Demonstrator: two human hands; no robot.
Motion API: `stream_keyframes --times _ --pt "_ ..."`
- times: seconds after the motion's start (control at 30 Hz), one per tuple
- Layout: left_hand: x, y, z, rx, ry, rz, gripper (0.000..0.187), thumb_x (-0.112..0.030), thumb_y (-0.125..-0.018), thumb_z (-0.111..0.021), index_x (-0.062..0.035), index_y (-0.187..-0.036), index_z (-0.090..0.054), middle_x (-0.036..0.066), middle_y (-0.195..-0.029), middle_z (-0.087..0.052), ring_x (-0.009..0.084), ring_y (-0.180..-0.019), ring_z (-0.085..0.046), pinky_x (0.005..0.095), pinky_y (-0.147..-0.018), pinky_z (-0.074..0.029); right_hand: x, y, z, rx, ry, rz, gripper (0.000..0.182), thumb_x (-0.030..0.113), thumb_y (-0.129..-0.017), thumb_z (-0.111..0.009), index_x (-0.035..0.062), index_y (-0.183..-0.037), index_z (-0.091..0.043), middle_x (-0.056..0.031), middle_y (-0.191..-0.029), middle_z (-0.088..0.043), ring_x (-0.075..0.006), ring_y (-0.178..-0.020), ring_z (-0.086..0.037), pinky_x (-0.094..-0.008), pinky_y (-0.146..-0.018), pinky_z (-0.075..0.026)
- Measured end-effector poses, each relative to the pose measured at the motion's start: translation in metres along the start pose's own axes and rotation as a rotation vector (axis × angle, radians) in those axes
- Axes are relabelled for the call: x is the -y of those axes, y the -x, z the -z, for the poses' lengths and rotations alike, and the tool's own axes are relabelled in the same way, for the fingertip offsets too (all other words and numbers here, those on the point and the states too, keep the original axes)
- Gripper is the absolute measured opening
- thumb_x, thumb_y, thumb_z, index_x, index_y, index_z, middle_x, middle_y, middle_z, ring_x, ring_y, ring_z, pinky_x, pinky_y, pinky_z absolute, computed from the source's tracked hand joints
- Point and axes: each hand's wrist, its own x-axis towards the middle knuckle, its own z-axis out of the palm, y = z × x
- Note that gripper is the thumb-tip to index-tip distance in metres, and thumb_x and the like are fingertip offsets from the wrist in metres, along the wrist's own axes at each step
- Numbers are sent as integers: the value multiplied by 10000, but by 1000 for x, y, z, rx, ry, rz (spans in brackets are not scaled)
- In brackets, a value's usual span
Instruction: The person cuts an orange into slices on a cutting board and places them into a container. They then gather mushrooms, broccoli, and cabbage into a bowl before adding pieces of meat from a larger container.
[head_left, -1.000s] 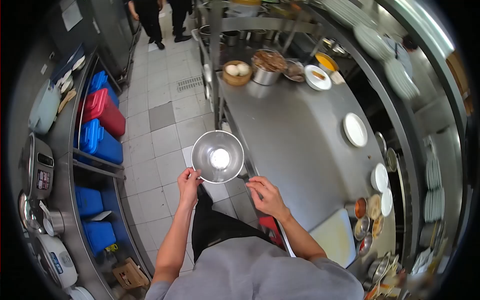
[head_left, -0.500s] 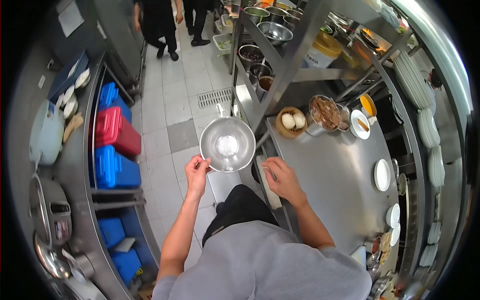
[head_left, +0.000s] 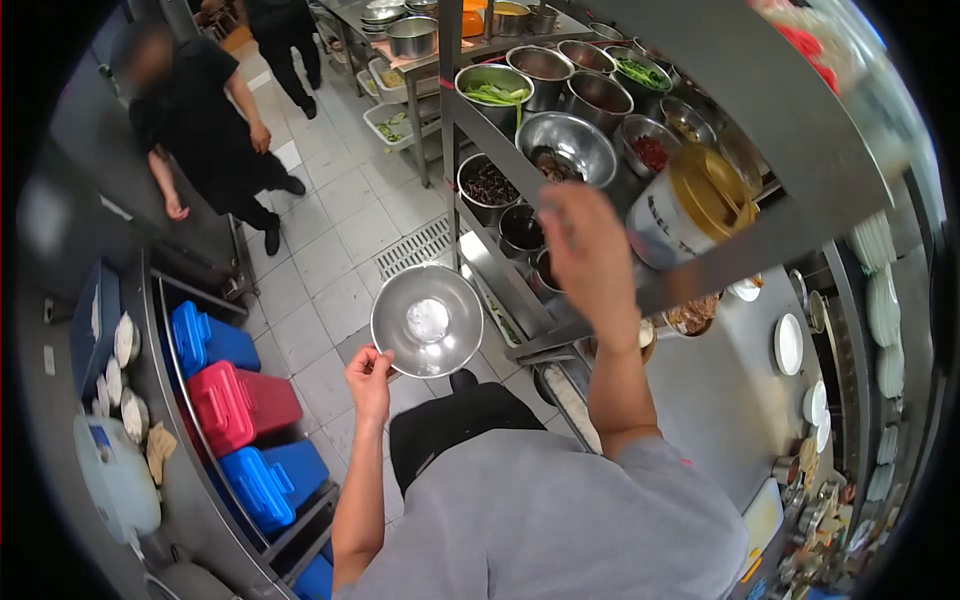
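Note:
My left hand (head_left: 370,382) pinches the near-left rim of a shiny steel mixing bowl (head_left: 455,335), held over the floor. Nothing shows inside this bowl but bright reflections. My right hand (head_left: 585,240) is raised at the shelf's edge, blurred by motion, its fingers bent. Just beyond its fingertips on the shelf is another steel bowl (head_left: 590,140) with some dark food (head_left: 550,165) in it. Whether the right fingers hold anything cannot be made out.
Steel pots of ingredients, one with green vegetables (head_left: 495,93), crowd the shelf beside a yellow-lidded tub (head_left: 690,205). The shelf's metal edge (head_left: 740,245) crosses before me. Two people (head_left: 200,130) in dark clothes are in the aisle. Blue and red bins (head_left: 245,405) stand left.
My right hand has risen from beside the counter to the shelf. The view has turned toward the shelf, and my left hand still holds the bowl. A person in the aisle is closer.

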Motion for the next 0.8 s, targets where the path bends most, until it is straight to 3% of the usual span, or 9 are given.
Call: stream_keyframes --times 0.17,0.43,0.57,0.7,0.8 --pt "-20 -94 10 105 1 38 255 -76 -881 -701 -41 -684 -544 61 -1072 -645 47 -714 -544 236 -650 -500 -52 -97 -21 110 362 -198 318 82 -849 -697 22 -1151 -615 -175 -1109 -661 -376 -1059 -622 -445 -859 -512" --pt "-54 -209 35 400 -7 -6 241 -77 -881 -706 -32 -691 -564 10 -880 -580 40 -636 -501 220 -630 -461 -123 -139 -65 609 567 -623 447 148 -731 -816 27 -1108 -607 -174 -1082 -684 -336 -1024 -657 -422 -831 -514" --pt "-80 -236 35 462 23 32 234 -80 -884 -698 -27 -696 -570 -3 -834 -569 36 -634 -488 212 -626 -435 -121 -138 -68 551 549 -691 383 108 -717 -825 16 -1022 -613 -102 -910 -663 -244 -865 -626 -371 -763 -494" --pt "-85 -263 37 533 -37 40 231 -84 -882 -694 -24 -696 -571 7 -840 -580 40 -627 -479 214 -661 -431 -124 -137 -67 593 527 -715 353 138 -715 -788 22 -994 -606 -94 -887 -658 -223 -821 -618 -365 -721 -490" --pt "-85 -280 29 555 -41 37 228 -81 -878 -692 -30 -692 -569 -7 -761 -571 39 -622 -473 217 -691 -431 -122 -130 -68 488 541 -682 325 154 -716 -763 12 -963 -608 -85 -827 -641 -212 -786 -609 -352 -710 -493"
